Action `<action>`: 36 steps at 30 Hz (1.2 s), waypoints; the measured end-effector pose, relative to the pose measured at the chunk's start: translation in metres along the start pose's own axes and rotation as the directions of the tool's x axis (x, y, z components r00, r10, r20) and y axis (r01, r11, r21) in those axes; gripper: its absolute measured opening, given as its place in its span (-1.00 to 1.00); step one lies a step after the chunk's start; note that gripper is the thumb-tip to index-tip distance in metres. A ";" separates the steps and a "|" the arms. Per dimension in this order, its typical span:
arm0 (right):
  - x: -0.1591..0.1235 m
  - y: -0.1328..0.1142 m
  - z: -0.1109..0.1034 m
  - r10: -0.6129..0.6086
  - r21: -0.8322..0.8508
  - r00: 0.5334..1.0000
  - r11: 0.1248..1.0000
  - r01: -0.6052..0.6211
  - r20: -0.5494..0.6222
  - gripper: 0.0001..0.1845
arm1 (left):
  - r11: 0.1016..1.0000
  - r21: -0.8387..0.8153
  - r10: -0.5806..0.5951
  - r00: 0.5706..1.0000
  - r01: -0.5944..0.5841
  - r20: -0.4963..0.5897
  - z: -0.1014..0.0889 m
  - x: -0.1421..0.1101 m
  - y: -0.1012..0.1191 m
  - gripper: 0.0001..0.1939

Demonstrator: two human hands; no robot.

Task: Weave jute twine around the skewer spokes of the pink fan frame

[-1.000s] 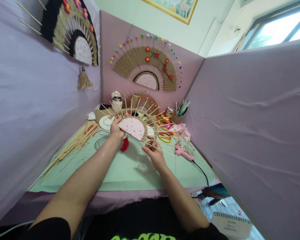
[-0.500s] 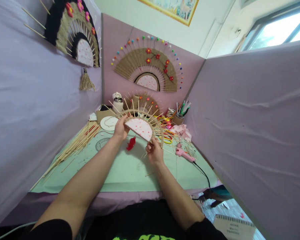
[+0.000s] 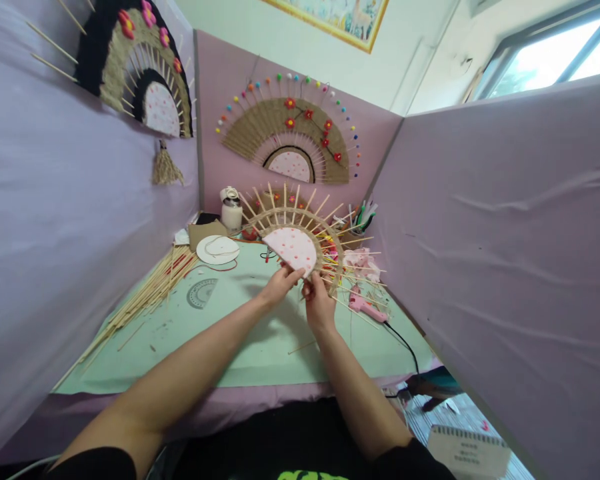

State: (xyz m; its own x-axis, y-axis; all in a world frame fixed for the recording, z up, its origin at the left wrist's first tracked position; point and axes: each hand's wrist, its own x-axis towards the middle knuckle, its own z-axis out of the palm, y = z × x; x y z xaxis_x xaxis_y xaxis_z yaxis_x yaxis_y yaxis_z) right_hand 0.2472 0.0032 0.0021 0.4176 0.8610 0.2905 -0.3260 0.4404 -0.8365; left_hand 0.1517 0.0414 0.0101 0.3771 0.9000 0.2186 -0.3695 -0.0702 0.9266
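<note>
A handmade fan (image 3: 291,247) of wooden sticks is held up over the table. It has a dotted pink half-circle at its centre, and twine-coloured bands run across the sticks. My right hand (image 3: 321,300) is closed on its lower right corner, fingers curled by the end of the pink piece. Close beside it, my left hand (image 3: 280,283) pinches the lower straight edge, thumb on the front. The fingertips behind the fan are hidden. The fan tilts down to the right, its sticks spreading up and to the right.
A pink glue gun (image 3: 367,305) with a black cord lies at right. Wooden sticks (image 3: 140,293), a protractor (image 3: 201,293) and a white disc (image 3: 218,249) lie at left. A bottle (image 3: 231,212) and a tool holder (image 3: 357,233) stand behind. Finished fans (image 3: 290,130) hang on the partitions.
My left hand has left the fan's upper left side and moved down and right to its lower edge near my right hand. The fan has turned clockwise slightly; the red tassel no longer shows below it.
</note>
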 end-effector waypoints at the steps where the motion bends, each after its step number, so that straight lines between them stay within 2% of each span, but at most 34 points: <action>1: -0.005 0.001 0.003 0.009 -0.028 0.999 1.000 -0.008 0.032 -0.70 | 0.999 -0.038 -0.034 0.999 0.034 0.022 0.000 0.001 -0.001 -0.75; 3: -0.012 0.004 0.008 0.038 -0.100 0.992 0.995 -0.026 0.118 -0.70 | 0.982 -0.120 -0.133 0.984 0.147 0.115 -0.003 0.000 0.000 -0.68; 5: -0.018 0.004 0.010 0.065 -0.167 0.974 0.986 -0.029 0.216 -0.68 | 0.942 -0.189 -0.232 0.946 0.276 0.225 -0.007 -0.002 0.004 -0.66; 7: -0.022 0.003 0.008 0.068 -0.220 0.955 0.976 -0.003 0.287 -0.63 | 0.908 -0.254 -0.258 0.921 0.334 0.291 -0.012 -0.004 0.011 -0.69; 11: -0.027 -0.004 -0.007 0.075 -0.331 0.929 0.942 0.052 0.361 -0.57 | 0.837 -0.483 -0.136 0.953 0.257 0.271 -0.021 -0.004 0.027 -0.63; 15: -0.031 -0.014 -0.023 0.048 -0.457 0.924 0.878 0.142 0.380 -0.61 | 0.785 -0.595 -0.071 0.978 0.175 0.195 -0.030 -0.001 0.036 -0.54; 18: -0.034 -0.020 -0.032 -0.006 -0.509 0.915 0.830 0.229 0.403 -0.61 | 0.770 -0.618 -0.061 0.983 0.157 0.173 -0.036 -0.001 0.039 -0.49; 22: -0.035 -0.025 -0.041 -0.021 -0.535 0.877 0.785 0.312 0.481 -0.55 | 0.764 -0.610 -0.076 0.967 0.212 0.241 -0.038 -0.002 0.038 -0.48; 26: -0.035 -0.032 -0.044 0.039 -0.545 0.851 0.783 0.300 0.524 -0.57 | 0.754 -0.573 -0.118 0.924 0.321 0.363 -0.035 -0.005 0.037 -0.48; 30: -0.037 -0.037 -0.041 0.092 -0.580 0.823 0.753 0.310 0.560 -0.64 | 0.746 -0.559 -0.105 0.893 0.362 0.438 -0.029 -0.010 0.036 -0.50; 34: -0.037 -0.044 -0.044 0.170 -0.613 0.797 0.736 0.288 0.579 -0.67 | 0.764 -0.526 -0.129 0.887 0.375 0.444 -0.026 -0.012 0.036 -0.48; 36: -0.034 -0.049 -0.051 0.196 -0.625 0.810 0.740 0.247 0.552 -0.71 | 0.782 -0.507 -0.135 0.892 0.363 0.430 -0.028 -0.011 0.036 -0.47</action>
State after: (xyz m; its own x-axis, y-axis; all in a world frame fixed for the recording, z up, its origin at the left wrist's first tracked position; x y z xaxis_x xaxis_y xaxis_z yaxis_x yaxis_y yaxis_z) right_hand 0.2922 -0.0610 0.0098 -0.1938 0.9245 0.3283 0.3924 0.3797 -0.8378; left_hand 0.1103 0.0410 0.0327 0.7520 0.6276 0.2018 -0.5828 0.4899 0.6483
